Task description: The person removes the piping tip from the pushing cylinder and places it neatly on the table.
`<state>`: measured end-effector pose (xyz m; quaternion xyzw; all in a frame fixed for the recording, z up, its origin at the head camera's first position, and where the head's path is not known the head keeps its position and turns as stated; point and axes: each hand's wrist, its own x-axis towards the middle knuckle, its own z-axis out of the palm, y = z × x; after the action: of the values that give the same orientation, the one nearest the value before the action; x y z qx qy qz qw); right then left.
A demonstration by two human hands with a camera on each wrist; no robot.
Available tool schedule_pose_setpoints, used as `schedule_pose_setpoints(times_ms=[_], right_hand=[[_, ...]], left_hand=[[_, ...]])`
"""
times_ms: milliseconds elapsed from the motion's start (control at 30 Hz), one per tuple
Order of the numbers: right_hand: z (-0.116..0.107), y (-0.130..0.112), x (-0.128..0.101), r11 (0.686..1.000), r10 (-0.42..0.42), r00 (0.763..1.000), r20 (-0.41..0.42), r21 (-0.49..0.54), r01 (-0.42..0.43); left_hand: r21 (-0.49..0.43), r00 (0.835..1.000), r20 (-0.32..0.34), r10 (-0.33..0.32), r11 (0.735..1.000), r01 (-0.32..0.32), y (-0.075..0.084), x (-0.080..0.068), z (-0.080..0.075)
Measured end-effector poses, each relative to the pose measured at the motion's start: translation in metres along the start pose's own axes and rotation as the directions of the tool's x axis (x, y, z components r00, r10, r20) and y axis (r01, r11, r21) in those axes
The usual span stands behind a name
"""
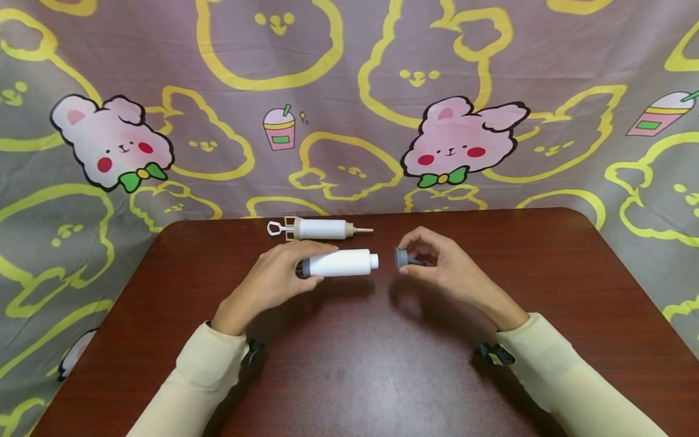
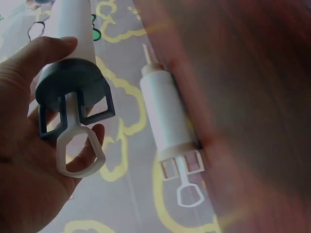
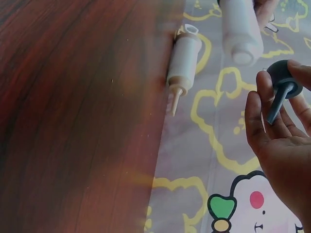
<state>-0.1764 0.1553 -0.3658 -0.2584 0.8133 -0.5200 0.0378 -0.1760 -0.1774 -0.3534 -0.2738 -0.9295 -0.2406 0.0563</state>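
My left hand (image 1: 284,273) grips a white syringe-like tube (image 1: 344,263) with a dark grey end collar (image 2: 73,85) and a white plunger loop (image 2: 77,153); it lies level above the table, its open threaded end pointing right. My right hand (image 1: 437,267) pinches a dark grey nozzle cap (image 1: 403,259) a little to the right of that open end, apart from it. In the right wrist view the dark grey nozzle cap (image 3: 282,85) sits between the fingertips. A second white tube (image 1: 322,229) with a tan nozzle lies on the table behind.
The dark brown table (image 1: 355,364) has rounded far corners. A cartoon-rabbit cloth (image 1: 349,97) hangs behind it. The second white tube (image 2: 167,121) lies near the table's far edge.
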Motion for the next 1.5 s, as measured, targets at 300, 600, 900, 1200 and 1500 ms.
schedule_pose_setpoints(times_ms=[300, 600, 900, 1200, 1500], right_hand=[[-0.002, 0.004, -0.001, 1.000, 0.023, 1.000, 0.006, -0.009, -0.023], [-0.003, 0.006, -0.001, 0.999, 0.039, 0.999, 0.010, 0.005, -0.039], [-0.004, 0.007, -0.002, 0.998, 0.064, 0.998, 0.013, 0.014, -0.064], [-0.004, 0.008, -0.002, 0.998, 0.067, 0.998, 0.009, 0.005, -0.067], [-0.004, 0.009, -0.003, 0.997, 0.073, 0.997, 0.012, 0.022, -0.073]], left_hand=[[-0.043, 0.989, 0.047, -0.141, 0.989, 0.143, -0.031, 0.002, 0.010], [-0.087, 0.976, 0.106, -0.190, 0.976, 0.200, -0.053, 0.005, 0.014], [-0.096, 0.970, 0.145, -0.193, 0.973, 0.208, -0.068, 0.009, 0.018], [-0.104, 0.974, 0.164, -0.156, 0.979, 0.175, -0.073, 0.013, 0.018], [-0.067, 0.974, 0.187, -0.131, 0.987, 0.146, -0.073, 0.018, 0.017]])
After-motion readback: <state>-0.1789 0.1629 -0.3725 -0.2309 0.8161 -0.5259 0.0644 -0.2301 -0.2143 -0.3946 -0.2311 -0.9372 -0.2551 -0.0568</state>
